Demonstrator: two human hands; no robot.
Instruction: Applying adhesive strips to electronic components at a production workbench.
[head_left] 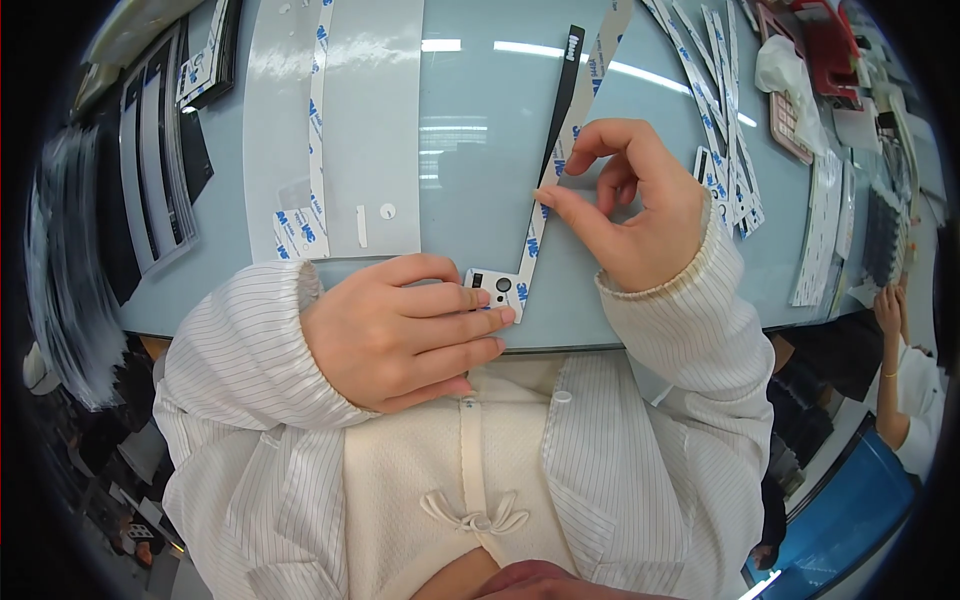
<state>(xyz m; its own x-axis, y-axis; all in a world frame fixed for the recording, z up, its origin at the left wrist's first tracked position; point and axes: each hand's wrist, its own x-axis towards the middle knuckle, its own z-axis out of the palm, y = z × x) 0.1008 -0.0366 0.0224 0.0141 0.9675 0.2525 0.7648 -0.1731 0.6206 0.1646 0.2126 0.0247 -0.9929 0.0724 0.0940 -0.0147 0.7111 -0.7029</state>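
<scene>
Your left hand (390, 330) is lying with fingers slightly spread on the wide end of a white strip (532, 240). Your right hand (640, 205) is pinching the strip, which is running toward one o'clock. A cloudy sheet (375, 100) is lying on the counter (470, 190) at eleven o'clock, loose strips (736, 120) at two.

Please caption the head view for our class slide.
Left hand rests on the wide end of a strip; right hand touches its blue-printed backing.
</scene>
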